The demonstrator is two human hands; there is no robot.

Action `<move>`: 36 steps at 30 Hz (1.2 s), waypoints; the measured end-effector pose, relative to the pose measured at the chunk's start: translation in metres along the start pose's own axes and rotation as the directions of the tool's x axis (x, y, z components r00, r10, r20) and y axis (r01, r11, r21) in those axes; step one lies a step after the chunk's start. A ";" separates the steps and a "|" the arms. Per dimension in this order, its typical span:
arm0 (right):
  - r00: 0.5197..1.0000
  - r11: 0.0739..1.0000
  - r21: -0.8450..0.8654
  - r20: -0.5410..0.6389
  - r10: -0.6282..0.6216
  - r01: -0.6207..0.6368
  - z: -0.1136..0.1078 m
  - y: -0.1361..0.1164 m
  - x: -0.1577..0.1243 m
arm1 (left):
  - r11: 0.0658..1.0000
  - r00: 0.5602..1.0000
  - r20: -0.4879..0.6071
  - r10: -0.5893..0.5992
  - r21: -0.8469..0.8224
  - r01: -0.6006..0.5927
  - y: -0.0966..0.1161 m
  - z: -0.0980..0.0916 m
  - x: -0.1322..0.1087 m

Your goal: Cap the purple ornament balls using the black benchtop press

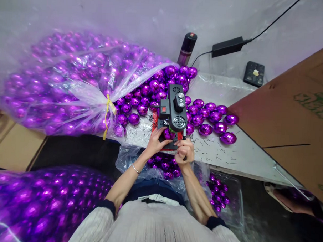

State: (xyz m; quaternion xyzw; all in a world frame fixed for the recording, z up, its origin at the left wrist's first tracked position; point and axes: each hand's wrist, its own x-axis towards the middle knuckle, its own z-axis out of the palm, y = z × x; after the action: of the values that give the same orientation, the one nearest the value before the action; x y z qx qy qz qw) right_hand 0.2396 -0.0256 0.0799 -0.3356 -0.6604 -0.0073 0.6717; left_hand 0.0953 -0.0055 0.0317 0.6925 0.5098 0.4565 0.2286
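A small black press machine (pixel 178 107) with a red switch stands at the table's front edge. Under its head sits a shiny purple faceted ball (pixel 168 134). My left hand (pixel 155 141) holds that ball from the left, thumb and fingers around it. My right hand (pixel 185 150) is closed around the black lever handle (pixel 184 136) on the machine's right side. Loose purple balls (pixel 205 129) lie on the table to the right of the machine, and more are heaped behind and left of it.
A large clear bag (pixel 72 85) of purple balls, tied with yellow ribbon, fills the left. A cardboard box (pixel 290 116) stands right. Behind are a spray can (pixel 187 49), a power adapter (pixel 227 47) and a black box (pixel 254 73). Another filled bag (pixel 45 205) lies lower left.
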 end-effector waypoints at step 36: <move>0.992 0.995 -0.012 0.082 0.098 -0.097 -0.018 -0.036 0.066 | 0.771 0.896 0.020 -0.443 -0.502 0.392 -0.016 -0.084 0.013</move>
State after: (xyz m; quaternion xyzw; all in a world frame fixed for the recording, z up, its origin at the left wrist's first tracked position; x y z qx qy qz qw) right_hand 0.2478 -0.0333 0.1560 -0.3703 -0.6705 0.0366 0.6419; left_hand 0.0153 0.0000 0.0650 0.4565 0.5276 0.5427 0.4677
